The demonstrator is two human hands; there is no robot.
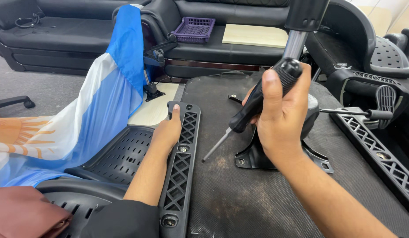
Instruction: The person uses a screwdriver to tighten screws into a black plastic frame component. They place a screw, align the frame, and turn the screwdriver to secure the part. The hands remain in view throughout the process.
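your right hand (281, 119), right of centre in the frame, was clamped around the black ribbed handle of a screwdriver (257, 103), its metal shaft slanting down and left so the tip hung just above the upturned seat base (239, 198), a grip that looked ready for driving. your left hand (169, 130), left of centre, lay flat with fingers curled over the upper end of a black latticed armrest bracket (181, 172), seemingly pinning it against the seat edge so it would not shift. beneath your right wrist sat the chair's tilt mechanism (261, 156) with the gas cylinder (294, 44) rising toward the top of the frame. i counted one screwdriver, two latticed brackets, the second (380, 158) at the right edge, and two screws seated in the near bracket. a blue and white cloth (98, 105) draped at left; one purple basket (193, 28) rested on the sofa at the top.
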